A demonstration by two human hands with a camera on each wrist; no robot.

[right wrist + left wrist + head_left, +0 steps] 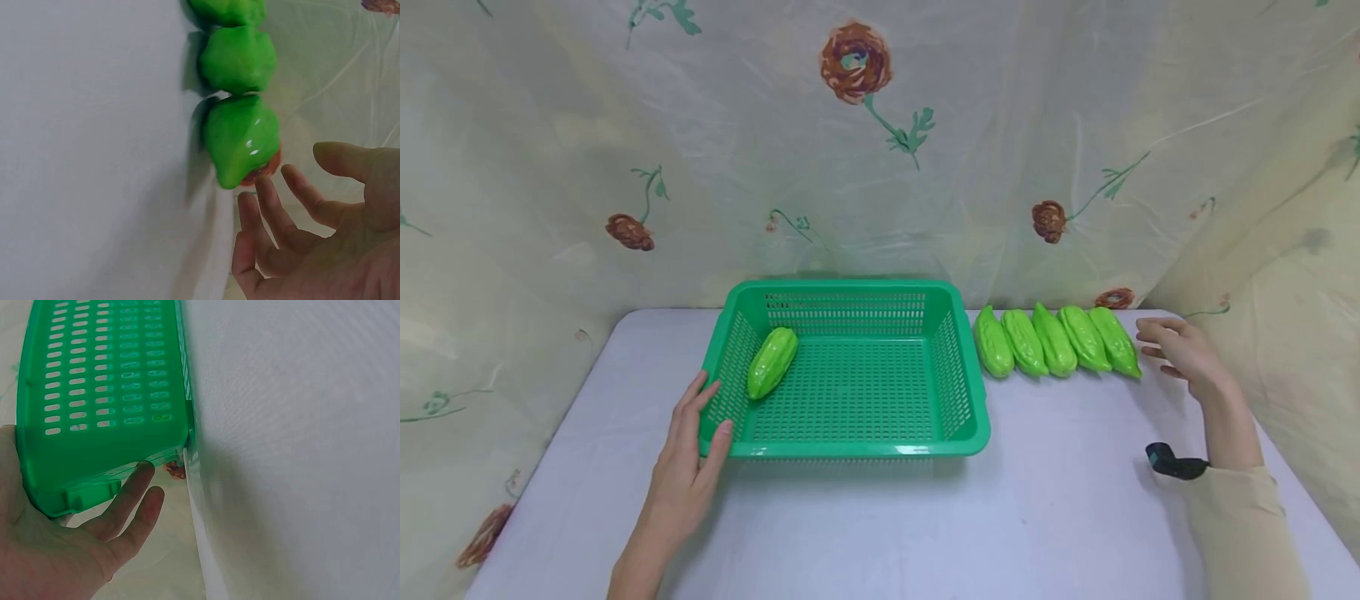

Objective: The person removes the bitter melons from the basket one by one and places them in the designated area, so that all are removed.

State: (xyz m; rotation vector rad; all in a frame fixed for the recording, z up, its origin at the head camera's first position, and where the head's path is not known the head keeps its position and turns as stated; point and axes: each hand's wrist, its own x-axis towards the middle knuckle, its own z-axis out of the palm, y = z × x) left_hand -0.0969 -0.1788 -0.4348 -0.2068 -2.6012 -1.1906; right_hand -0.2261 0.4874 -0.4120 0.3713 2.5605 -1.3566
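My left hand [688, 462] holds the front left corner of a green plastic basket [850, 450], thumb over the rim and fingers along the outside of the end wall. Inside, by the left wall, lies one glossy green ridged vegetable [772, 363] resembling a bitter melon. Several more like it stand side by side in a row right of the basket. My right hand [1183, 350] is just beyond the rightmost vegetable [242, 140], its fingers spread and loosely bent towards it. Nothing is in that hand.
The basket and vegetables rest on a white-covered table [887, 533]. Flower-patterned sheeting [970, 150] hangs behind the table and along both sides. A black strap-like device [1176, 463] sits at the right wrist, beside a pale sleeve [1240, 517].
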